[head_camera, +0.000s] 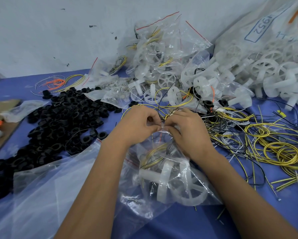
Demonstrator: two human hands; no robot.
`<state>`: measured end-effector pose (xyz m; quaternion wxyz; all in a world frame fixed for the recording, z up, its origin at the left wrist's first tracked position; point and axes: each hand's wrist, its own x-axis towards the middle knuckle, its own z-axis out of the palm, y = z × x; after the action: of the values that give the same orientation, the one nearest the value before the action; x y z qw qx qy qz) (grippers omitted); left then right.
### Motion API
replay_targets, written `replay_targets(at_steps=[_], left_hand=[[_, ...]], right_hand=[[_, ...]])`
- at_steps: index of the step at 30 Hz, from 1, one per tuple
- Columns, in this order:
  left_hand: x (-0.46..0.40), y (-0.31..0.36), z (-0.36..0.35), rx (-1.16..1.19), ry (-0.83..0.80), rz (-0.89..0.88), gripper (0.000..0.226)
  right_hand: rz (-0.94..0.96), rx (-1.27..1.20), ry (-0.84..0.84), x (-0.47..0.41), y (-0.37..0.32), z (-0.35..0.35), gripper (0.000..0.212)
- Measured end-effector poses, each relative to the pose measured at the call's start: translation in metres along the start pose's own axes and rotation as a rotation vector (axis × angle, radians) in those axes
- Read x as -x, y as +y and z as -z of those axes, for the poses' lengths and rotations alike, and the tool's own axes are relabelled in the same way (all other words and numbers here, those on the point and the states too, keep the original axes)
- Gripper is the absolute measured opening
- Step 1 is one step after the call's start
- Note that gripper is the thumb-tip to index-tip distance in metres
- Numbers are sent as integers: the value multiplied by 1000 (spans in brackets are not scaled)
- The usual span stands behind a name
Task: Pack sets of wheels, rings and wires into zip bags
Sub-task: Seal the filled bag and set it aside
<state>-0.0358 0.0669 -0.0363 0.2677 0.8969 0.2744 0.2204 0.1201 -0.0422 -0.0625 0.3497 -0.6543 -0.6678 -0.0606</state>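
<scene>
Nearest the camera, two bare forearms are seen entering from 6 o'clock and converging at frame centre. A large loose sheet of clear plastic (pixel 46 183) is spread over the desk (pixel 188 219) at 7 o'clock, beside the left forearm.

The zip bag (pixel 170 178) lies between the forearms, just below centre. Inside it, white spoked wheels (pixel 191 192), a white cross-shaped piece and coiled yellow wire are visible through the film. The bag's mouth is held up at frame centre. The left hand (pixel 136 125) is curled, with fingertips pinched on the top edge of the bag. The right hand (pixel 188 130) is likewise curled and pinched on the same edge, so that the fingertips of both hands meet or nearly meet.

A heap of black rings (pixel 63 118) is spread on the blue desk at 9 o'clock, well apart from the bag. A tangle of yellow, black and white wires (pixel 274 144) is noted at 3 o'clock, just beside the right hand. Filled zip bags (pixel 158 54) with red seal lines are piled against the wall at 12 o'clock. Loose white wheels (pixel 269 73) spill from a large marked sack at 1 to 2 o'clock. A small bundle of orange wires (pixel 56 83) lies at 10 o'clock.
</scene>
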Motion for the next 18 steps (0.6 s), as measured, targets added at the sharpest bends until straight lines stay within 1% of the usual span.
replay_targets(at_steps=[6, 10, 13, 16, 18], left_hand=[[1, 0, 0, -27, 4, -8, 8], [-1, 4, -3, -51, 23, -67, 8], [0, 1, -1, 12, 34, -25, 7], [3, -5, 3, 17, 56, 15, 8], [3, -7, 6, 29, 58, 28, 10]], right_hand=[[-13, 36, -18, 0, 0, 0, 3], [-4, 39, -2, 0, -1, 1, 4], [-19, 37, 7, 0, -1, 3, 2], [-48, 18, 7, 1, -1, 4, 7], [-60, 24, 7, 1, -2, 4, 6]])
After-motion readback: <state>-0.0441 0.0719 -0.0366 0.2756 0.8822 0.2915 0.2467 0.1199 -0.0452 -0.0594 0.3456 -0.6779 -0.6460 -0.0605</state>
